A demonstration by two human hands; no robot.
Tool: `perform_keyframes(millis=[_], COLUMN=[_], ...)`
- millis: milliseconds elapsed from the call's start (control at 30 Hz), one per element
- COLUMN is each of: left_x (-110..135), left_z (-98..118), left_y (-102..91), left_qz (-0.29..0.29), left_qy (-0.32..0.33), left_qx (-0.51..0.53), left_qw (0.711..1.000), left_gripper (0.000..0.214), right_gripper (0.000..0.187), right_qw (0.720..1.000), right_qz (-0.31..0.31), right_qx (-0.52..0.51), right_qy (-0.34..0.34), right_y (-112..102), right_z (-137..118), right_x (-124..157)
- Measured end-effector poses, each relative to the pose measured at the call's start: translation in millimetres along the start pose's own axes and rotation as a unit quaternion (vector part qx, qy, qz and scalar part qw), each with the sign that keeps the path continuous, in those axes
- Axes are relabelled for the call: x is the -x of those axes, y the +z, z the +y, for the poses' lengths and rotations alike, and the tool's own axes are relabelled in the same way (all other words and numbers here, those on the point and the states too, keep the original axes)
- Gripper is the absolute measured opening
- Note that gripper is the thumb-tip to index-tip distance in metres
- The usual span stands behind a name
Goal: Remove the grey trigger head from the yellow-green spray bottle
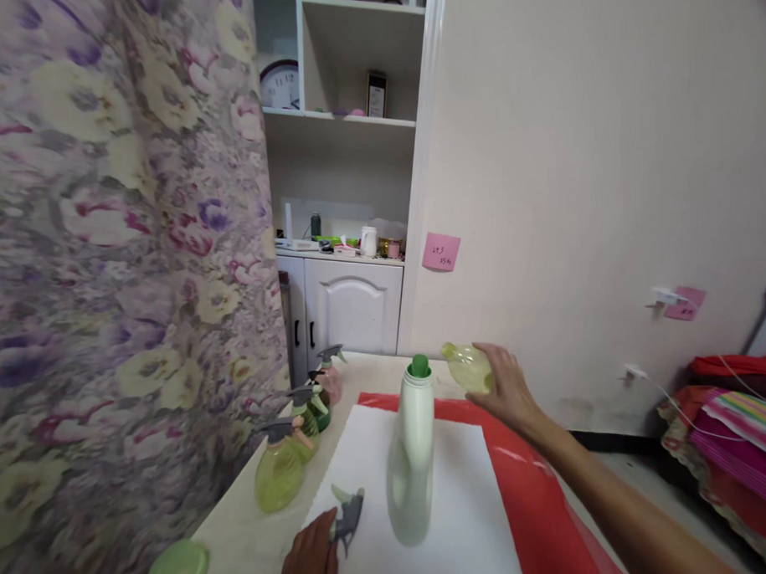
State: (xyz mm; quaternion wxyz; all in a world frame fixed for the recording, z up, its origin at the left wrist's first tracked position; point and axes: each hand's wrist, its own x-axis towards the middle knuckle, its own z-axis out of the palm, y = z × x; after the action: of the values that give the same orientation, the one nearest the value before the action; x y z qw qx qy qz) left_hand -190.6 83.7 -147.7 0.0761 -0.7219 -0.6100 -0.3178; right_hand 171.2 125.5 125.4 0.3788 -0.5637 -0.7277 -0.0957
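My right hand [504, 383] grips a small translucent yellow-green bottle [466, 367], tipped on its side with the mouth toward the left. Between my hands stands a tall pale green jug [413, 464] with a side handle, upright and uncapped. A green spout [420, 366] shows in its neck. The bottle's mouth is a little to the right of the jug's neck, apart from it. Low in the view, my left hand [312, 549] is closed on a grey spray trigger head [348, 517] over the white sheet; part of the hand is cut off by the frame.
Several spray bottles [280, 472] line the table's left edge. A green cap [179, 559] lies at the front left. Beneath the jug is a white sheet [457, 490] on red plastic [538, 510]. A floral curtain [134, 228] hangs left; a shelf unit [357, 121] and wall are behind.
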Motion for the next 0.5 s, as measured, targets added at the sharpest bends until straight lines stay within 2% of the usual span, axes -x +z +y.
perform_keyframes(millis=[100, 167, 267, 300, 367, 500], left_x=[1, 1, 0, -1, -3, -11], left_z=[4, 4, 5, 6, 10, 21], left_y=[-1.2, -0.7, -1.5, -2.8, -6.5, -17.0], left_qz=[0.002, -0.002, -0.014, -0.02, -0.036, -0.084], left_qy=[-0.015, -0.016, -0.016, -0.015, -0.012, -0.015], left_qx=[0.001, 0.0, -0.008, -0.012, -0.022, -0.063], left_qw=[1.0, 1.0, 1.0, 1.0, 0.999, 0.994], left_gripper=[0.039, 0.04, 0.039, 0.039, 0.038, 0.044], right_gripper=[0.072, 0.068, 0.07, 0.075, 0.084, 0.089], right_qw=[0.987, 0.968, 0.923, 0.896, 0.872, 0.872], right_qz=[0.006, -0.015, -0.02, -0.01, -0.009, -0.031], right_qx=[-0.11, -0.189, -0.303, -0.35, -0.386, -0.395], right_qy=[0.119, 0.165, 0.234, 0.272, 0.3, 0.287], right_y=[29, 58, 105, 118, 138, 153], right_z=[16, 18, 11, 8, 2, -4], right_x=[72, 127, 200, 217, 242, 258])
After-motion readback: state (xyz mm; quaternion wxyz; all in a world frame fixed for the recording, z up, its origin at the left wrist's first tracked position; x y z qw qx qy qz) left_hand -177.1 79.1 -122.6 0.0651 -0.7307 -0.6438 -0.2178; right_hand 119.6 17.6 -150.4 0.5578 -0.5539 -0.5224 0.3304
